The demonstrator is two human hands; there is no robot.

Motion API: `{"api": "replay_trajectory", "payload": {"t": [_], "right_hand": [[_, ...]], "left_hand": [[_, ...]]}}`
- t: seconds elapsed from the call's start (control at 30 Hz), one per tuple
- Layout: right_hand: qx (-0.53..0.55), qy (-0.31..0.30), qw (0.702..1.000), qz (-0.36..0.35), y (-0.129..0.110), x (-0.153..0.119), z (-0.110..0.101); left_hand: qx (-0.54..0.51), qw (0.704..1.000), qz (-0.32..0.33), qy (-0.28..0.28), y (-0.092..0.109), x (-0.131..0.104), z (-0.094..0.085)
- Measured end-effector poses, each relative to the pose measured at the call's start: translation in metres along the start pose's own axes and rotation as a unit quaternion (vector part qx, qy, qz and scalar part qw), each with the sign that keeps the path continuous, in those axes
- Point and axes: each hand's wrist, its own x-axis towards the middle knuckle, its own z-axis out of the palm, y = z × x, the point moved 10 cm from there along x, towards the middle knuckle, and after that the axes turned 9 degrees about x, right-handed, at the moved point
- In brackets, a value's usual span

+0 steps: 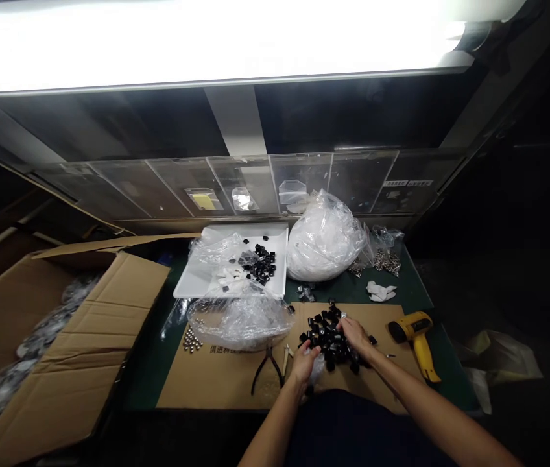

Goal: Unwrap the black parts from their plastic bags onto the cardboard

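A pile of small black parts (329, 340) lies on a flat cardboard sheet (382, 318). At its near left edge is my left hand (305, 361), fingers curled in; what they hold, if anything, is hidden. A crumpled piece of clear plastic (318, 370) shows just beside that hand. My right hand (354, 334) reaches over the right side of the pile, thumb and fingertips pinched together at one of the small black parts. Left of my hands, pliers (268, 370) with dark handles rest on the cardboard, next to a small pale tool (286, 358).
A white tray (185, 285) holds more black parts and plastic. Large clear bags (326, 243) (243, 321) stand behind and left. Metal balls (191, 340) lie left. A yellow heat gun (418, 340) and white glove (381, 291) are right. An open carton (104, 324) stands left.
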Motion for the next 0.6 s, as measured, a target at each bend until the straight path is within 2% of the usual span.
{"api": "replay_trajectory", "payload": {"t": [0.1, 0.17, 0.23, 0.37, 0.43, 0.5, 0.6], "right_hand": [[-0.111, -0.013, 0.993, -0.027, -0.031, 0.028, 0.021], [-0.185, -0.025, 0.981, -0.055, -0.052, 0.049, 0.042], [-0.254, -0.046, 0.963, -0.079, -0.066, 0.07, 0.066], [-0.302, -0.093, 0.945, -0.082, -0.07, 0.107, 0.1], [-0.294, -0.1, 0.948, -0.069, -0.067, 0.118, 0.104], [-0.276, -0.099, 0.954, -0.06, -0.064, 0.119, 0.1], [-0.232, -0.11, 0.965, -0.051, -0.058, 0.099, 0.088]], "left_hand": [[-0.023, 1.0, 0.017, 0.005, 0.009, -0.01, -0.005], [-0.033, 0.999, 0.005, -0.01, 0.005, -0.021, -0.012], [-0.046, 0.999, -0.019, -0.011, -0.007, -0.035, -0.027], [-0.116, 0.99, -0.066, 0.051, -0.046, -0.059, -0.072], [-0.147, 0.98, -0.099, 0.087, -0.066, -0.07, -0.089], [-0.169, 0.971, -0.123, 0.114, -0.078, -0.077, -0.097], [-0.171, 0.968, -0.132, 0.124, -0.076, -0.079, -0.092]]}}
